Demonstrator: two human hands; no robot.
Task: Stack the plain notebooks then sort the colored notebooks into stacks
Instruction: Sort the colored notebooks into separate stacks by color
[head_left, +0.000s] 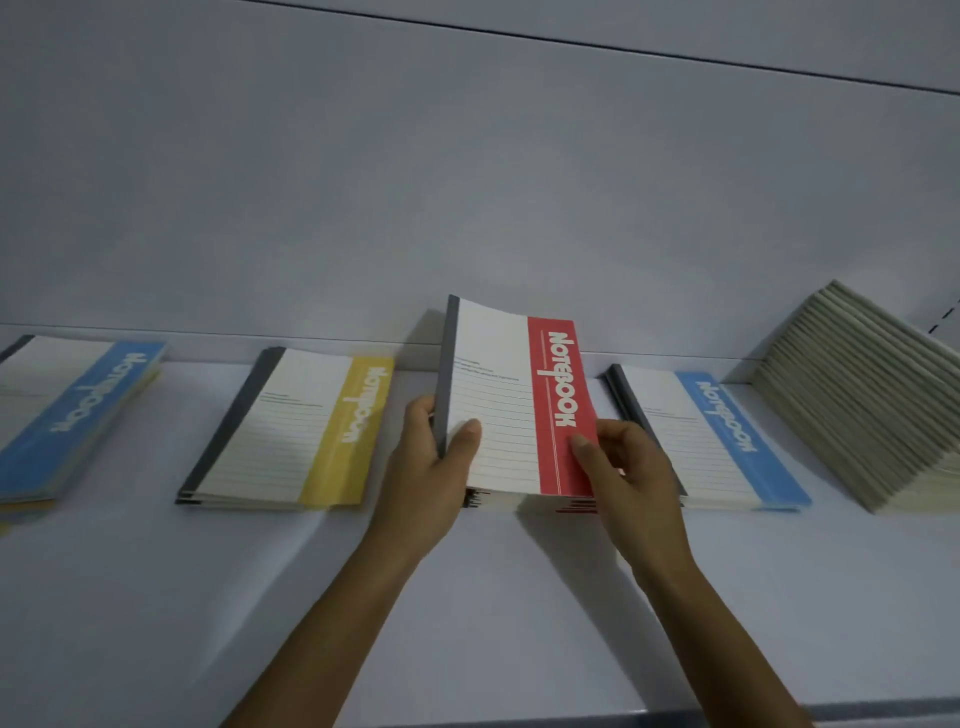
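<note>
A red-banded notebook (511, 395) is tilted up above the red stack (530, 501) in the middle of the white shelf. My left hand (434, 467) grips its grey spine edge, thumb on the cover. My right hand (626, 467) pinches its red edge. Left of it lies a yellow-banded stack (291, 431). A blue-banded stack (67, 410) sits at the far left, with yellowish covers showing under it. Another blue-banded stack (711, 441) lies just right of my right hand. The plain grey notebooks (862, 395) form a leaning stack at the far right.
The white shelf (467, 597) has a back wall (467, 182) close behind the stacks and a front edge near the bottom of the view. Gaps separate the stacks. Bare shelf surface lies in front of them around my forearms.
</note>
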